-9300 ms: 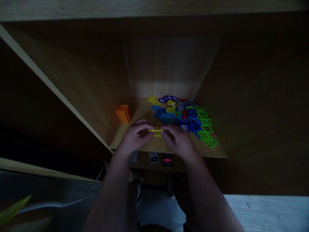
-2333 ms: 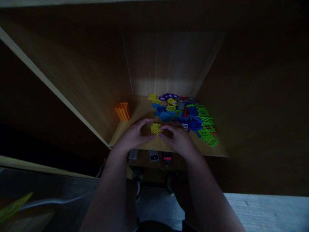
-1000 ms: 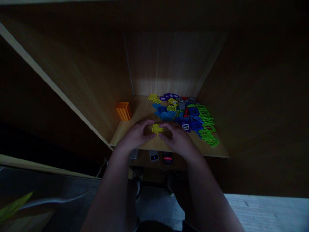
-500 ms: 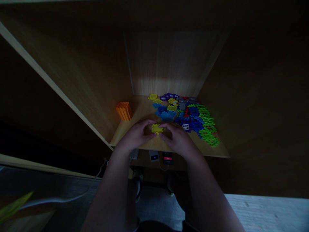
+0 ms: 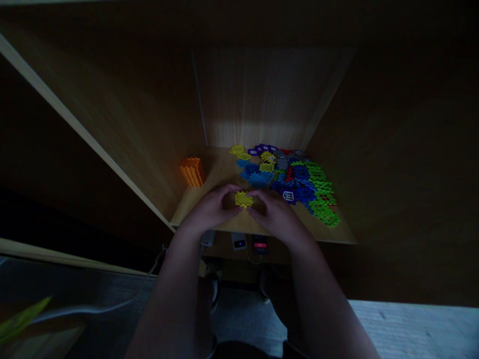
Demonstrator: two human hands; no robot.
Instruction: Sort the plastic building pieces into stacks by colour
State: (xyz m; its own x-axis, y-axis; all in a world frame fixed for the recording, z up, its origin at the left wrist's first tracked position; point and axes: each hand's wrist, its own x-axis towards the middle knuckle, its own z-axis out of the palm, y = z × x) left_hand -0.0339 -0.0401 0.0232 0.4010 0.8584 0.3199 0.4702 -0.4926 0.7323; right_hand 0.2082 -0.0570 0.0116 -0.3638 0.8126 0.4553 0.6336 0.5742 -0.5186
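A yellow notched building tile (image 5: 244,199) is held between my two hands above the front of the wooden shelf (image 5: 220,223). My left hand (image 5: 214,207) pinches its left side, thumb low and fingers high. On the opposite side my right hand (image 5: 272,209) grips it in the same way. Whether it is one tile or a small stack, I cannot tell. Just beyond my hands lie light blue tiles (image 5: 259,178), and a dark blue tile with a white window (image 5: 288,196) is close to my right hand.
Orange tiles (image 5: 193,172) stand as a group on the left. Green tiles (image 5: 325,214) spread along the right, with yellow tiles (image 5: 237,149), purple and grey ones at the back. Below the shelf edge are a phone (image 5: 260,245) and a power bank (image 5: 239,241) with a cable.
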